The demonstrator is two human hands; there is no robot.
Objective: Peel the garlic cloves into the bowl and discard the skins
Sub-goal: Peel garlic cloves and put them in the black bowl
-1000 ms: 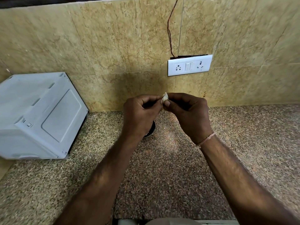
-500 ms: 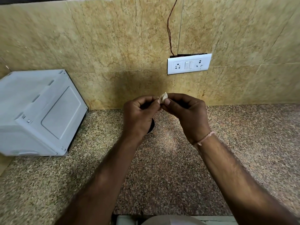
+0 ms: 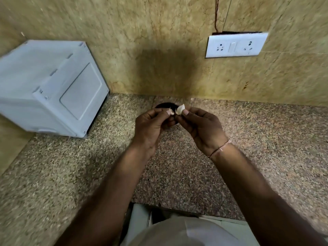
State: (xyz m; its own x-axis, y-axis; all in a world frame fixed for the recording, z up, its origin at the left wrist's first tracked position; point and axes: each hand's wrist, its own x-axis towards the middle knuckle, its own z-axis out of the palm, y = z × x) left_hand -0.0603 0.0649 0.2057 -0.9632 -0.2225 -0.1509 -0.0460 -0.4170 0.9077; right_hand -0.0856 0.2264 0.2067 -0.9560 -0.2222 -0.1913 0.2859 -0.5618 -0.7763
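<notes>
right hand (image 3: 200,126): raised above the counter, thumb and fingers curled, grip pinching a garlic clove (image 3: 180,109) at the fingertips; a thin thread band sits on the wrist
garlic clove: pale, pointed end up, held in the air just in front of the wall base, above the bowl; skin looks partly on, hard to tell
left hand (image 3: 150,125): just beside the right hand, fingers curled, grip pinching a small flake of skin (image 3: 171,112) between thumb and fingertip
skin: small whitish scrap, close to the clove; cannot tell if it touches the clove or is torn free
bowl (image 3: 164,105): dark round shape on the counter near the wall, mostly hidden behind both hands, only its far rim showing; contents not visible
counter (image 3: 266,148): speckled brown granite, runs left to right under both arms
wall (image 3: 159,41): yellowish marble tiles, a shadow falls on it above the hands
socket plate (image 3: 236,45): white, on the wall up and right of the hands, two sockets with a switch between them; a thin brown wire (image 3: 216,13) runs up from its top edge
grey box (image 3: 48,87): light grey appliance casing on the counter at left, against the wall, well apart from the hands
bottom edge: pale cloth of the person's clothing, blurred
</notes>
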